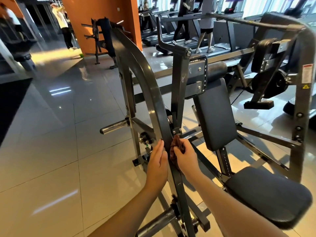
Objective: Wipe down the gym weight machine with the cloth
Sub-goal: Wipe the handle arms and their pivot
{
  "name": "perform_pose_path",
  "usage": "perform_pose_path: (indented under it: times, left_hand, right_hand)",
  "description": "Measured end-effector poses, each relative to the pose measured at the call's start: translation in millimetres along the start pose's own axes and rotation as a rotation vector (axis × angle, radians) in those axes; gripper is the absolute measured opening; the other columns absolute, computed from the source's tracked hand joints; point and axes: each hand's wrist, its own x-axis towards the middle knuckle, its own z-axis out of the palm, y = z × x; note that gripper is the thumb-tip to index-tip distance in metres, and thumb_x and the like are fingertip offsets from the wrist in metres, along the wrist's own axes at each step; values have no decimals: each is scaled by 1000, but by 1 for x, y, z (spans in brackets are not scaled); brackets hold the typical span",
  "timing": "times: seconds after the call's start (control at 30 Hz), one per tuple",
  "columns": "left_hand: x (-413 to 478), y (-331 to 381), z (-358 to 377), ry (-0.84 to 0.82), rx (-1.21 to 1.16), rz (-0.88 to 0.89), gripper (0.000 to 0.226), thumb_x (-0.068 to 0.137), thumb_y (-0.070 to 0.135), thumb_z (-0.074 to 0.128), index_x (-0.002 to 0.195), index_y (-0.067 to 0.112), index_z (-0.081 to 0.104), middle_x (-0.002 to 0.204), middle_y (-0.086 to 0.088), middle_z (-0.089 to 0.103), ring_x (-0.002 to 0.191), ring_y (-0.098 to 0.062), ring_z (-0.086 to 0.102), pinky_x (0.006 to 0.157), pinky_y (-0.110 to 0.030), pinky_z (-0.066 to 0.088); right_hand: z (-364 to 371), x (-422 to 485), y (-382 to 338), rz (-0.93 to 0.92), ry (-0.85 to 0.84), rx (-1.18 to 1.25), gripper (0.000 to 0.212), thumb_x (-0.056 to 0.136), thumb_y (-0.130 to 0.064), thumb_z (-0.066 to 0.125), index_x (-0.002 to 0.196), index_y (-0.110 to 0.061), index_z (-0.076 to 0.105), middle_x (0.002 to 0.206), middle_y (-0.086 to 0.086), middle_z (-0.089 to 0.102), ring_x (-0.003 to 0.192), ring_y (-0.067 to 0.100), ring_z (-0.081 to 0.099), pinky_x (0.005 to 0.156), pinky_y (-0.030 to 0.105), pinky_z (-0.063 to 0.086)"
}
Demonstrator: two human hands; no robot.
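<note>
Currently, a crumpled brown cloth [172,155] is being gripped by the curled fingers [185,144] of the right hand [185,157] and pressed against the curved grey bar [152,89] of the weight machine, just below a bolted joint. The left hand [158,161] is being laid flat against the opposite side of the same bar, its fingers [159,147] straight and together, with nothing being held. The 2 hands are being set close together, with the bar between them. A dark seat pad [268,195] and back pad [215,115] are being shown to the right.
</note>
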Motion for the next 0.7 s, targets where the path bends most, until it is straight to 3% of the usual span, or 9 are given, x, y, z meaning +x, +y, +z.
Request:
perform_pose_path:
  times: [0.1, 0.23, 0.3, 0.47, 0.6, 0.7]
  left_hand:
    - [2, -2, 0, 16, -44, -18, 42, 109, 33, 35, 151, 38, 34, 150, 30, 32, 127, 33, 21, 116, -14, 20]
    - [1, -9, 4, 33, -100, -53, 43, 109, 34, 36, 152, 36, 39, 148, 25, 40, 138, 13, 32, 120, -25, 28]
    - [-1, -12, 5, 26, -88, -57, 45, 109, 33, 37, 154, 31, 39, 153, 17, 40, 141, 4, 34, 120, -27, 30]
    - [-4, -16, 3, -12, -22, -65, 43, 110, 32, 37, 153, 35, 35, 150, 22, 36, 126, 27, 29, 103, -2, 23]
    - [-3, -13, 0, -18, -6, -41, 43, 109, 34, 36, 152, 33, 35, 146, 21, 37, 135, 8, 32, 114, -19, 26]
    - [1, -8, 3, 22, -29, -56, 45, 110, 35, 35, 154, 29, 36, 140, 20, 35, 129, 5, 39, 116, -28, 34]
  right_hand:
    - [0, 16, -30, -93, 1, 64, 31, 103, -20, 55, 129, -36, 48, 127, -7, 60, 119, 14, 58, 98, 37, 55]
    - [16, 15, -44, -194, 39, 36, 34, 106, -24, 50, 140, -29, 47, 129, -13, 57, 113, -2, 51, 93, 17, 44]
    - [17, 4, -19, -154, 37, 37, 34, 107, -26, 48, 141, -30, 47, 127, -14, 56, 114, 0, 54, 90, 14, 46]
    - [12, -21, 17, 26, 83, -8, 42, 105, -22, 52, 145, -30, 39, 135, -1, 57, 124, 19, 56, 100, 34, 49]
    - [5, -5, -8, -13, 90, 54, 55, 104, -14, 54, 143, -45, 31, 125, -7, 62, 108, 12, 64, 93, 35, 58]
    - [17, 0, -21, -136, 118, -26, 42, 105, -15, 51, 142, -37, 47, 117, -22, 58, 101, -10, 56, 92, 15, 50]
